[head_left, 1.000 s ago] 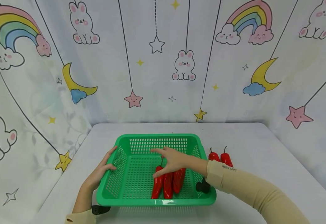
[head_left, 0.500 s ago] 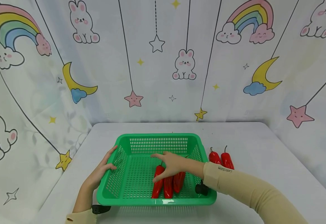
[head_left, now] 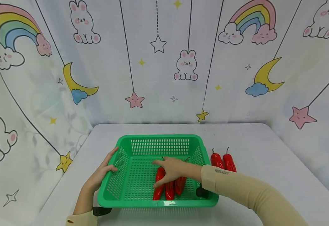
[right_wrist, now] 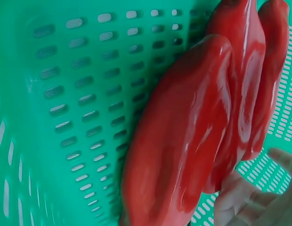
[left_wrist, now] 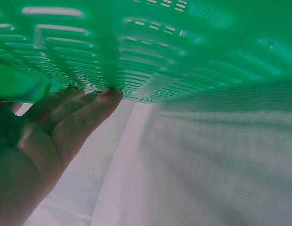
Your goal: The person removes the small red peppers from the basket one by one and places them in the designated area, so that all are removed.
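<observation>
Peppers (head_left: 169, 192) lie in the basket (head_left: 141, 204) at lower centre, under the right hand (head_left: 172, 170), fingers spread, gripping nothing; the left hand (head_left: 101, 174) pinches the basket's left side, seemingly steadying it.

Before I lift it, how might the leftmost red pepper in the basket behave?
Its glossy skin suggests the leftmost pepper may slip if held loosely. It looks plump, so it is probably stiff rather than floppy. Its rounded sides could let it roll left across the green basket.
</observation>
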Demonstrator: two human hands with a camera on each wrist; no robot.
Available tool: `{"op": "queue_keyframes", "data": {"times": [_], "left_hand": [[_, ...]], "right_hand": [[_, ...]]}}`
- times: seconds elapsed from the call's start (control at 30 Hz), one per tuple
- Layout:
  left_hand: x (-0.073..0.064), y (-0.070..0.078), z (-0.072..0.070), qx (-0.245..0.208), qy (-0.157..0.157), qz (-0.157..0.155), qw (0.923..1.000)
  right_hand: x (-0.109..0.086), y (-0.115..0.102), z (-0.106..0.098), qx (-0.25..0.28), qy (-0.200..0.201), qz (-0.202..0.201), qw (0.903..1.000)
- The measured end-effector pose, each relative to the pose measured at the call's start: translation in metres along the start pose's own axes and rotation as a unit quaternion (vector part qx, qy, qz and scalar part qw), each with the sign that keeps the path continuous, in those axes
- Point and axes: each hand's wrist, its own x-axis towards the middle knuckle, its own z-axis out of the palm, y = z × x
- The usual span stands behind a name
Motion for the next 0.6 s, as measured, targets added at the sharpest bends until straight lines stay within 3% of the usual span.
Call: {"op": "queue_keyframes", "data": {"times": [0.33, 0.6], "left_hand": [[0.000, -0.001, -0.001, -0.001, 0.000, 0.000, 1.0000], [0.001, -0.001, -0.001, 0.001, 0.000, 0.000, 1.0000]], "right_hand": [[0.004, -0.007, 0.006, -0.064, 0.001, 0.023, 0.9977], [0.010, -0.013, 0.014, -0.147, 0.007, 0.050, 0.9878]]}}
